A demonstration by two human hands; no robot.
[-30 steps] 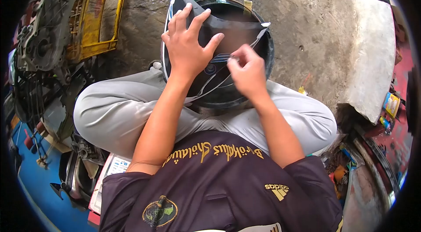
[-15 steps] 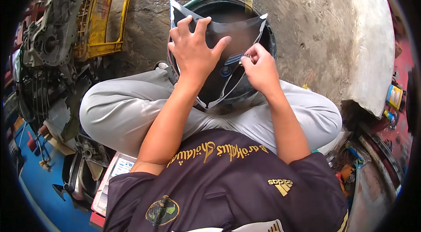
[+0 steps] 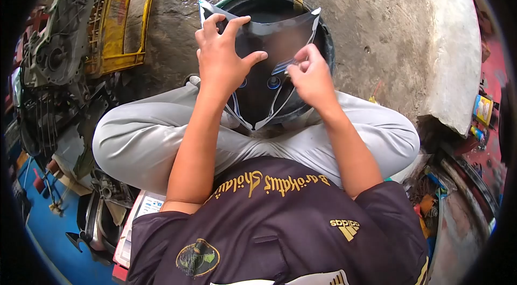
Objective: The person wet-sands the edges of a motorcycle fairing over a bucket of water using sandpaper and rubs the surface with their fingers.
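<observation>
A glossy black shield-shaped panel point(image 3: 269, 42) with white edges rests over a black tub point(image 3: 331, 58) between my bent legs. It looks like a motorcycle body part. Spread fingers of my left hand point(image 3: 223, 58) lie on its upper left, with the thumb held apart. My right hand point(image 3: 312, 75) is closed in a pinch at the panel's right side, beside a blue-and-white striped patch point(image 3: 283, 67). Whatever its fingertips hold is too small to make out. Below the patch is a round blue-rimmed hole point(image 3: 273, 82); a second one shows partly by my left wrist.
A yellow crate point(image 3: 121, 21) stands at the upper left, with a grey metal engine casing point(image 3: 59, 42) against it. To the right lies a pale concrete slab point(image 3: 449, 48). Wet concrete floor point(image 3: 366, 5) surrounds the tub. Mechanical parts point(image 3: 102, 209) are piled at lower left.
The whole view has shifted slightly left. My left hand has moved a little off the panel's middle, uncovering part of the second hole. My right hand stays pinched near the striped patch.
</observation>
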